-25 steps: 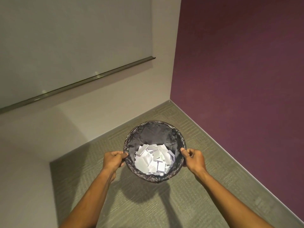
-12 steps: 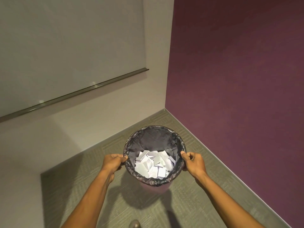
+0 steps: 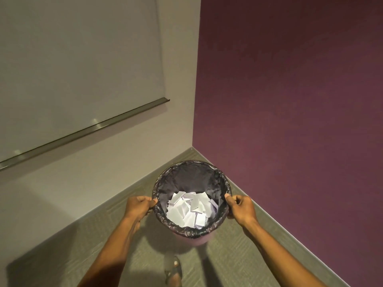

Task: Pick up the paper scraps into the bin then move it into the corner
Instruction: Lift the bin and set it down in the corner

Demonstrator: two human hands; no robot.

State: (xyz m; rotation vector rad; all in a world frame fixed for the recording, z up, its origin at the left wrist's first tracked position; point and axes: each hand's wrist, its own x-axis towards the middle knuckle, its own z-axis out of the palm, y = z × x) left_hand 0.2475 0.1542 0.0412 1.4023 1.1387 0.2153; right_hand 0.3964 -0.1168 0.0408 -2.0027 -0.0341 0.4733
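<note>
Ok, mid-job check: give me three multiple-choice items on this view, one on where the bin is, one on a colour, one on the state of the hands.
1. Where is the bin?
A. Near the corner where the grey and purple walls meet
B. Out in the open floor, no wall in view
C. On a shelf

2. What colour is the wall on the right?
A. White
B. Purple
C. Green

3. What are the left hand and right hand doing?
A. Both hang free
B. Only the left holds the bin
C. Each grips one side of the bin's rim

Answers: 1 A, the wall joint is just beyond the bin; 2 B, it is deep purple; 3 C, fingers of each hand close over the black liner at the rim, with the paper scraps inside.
</note>
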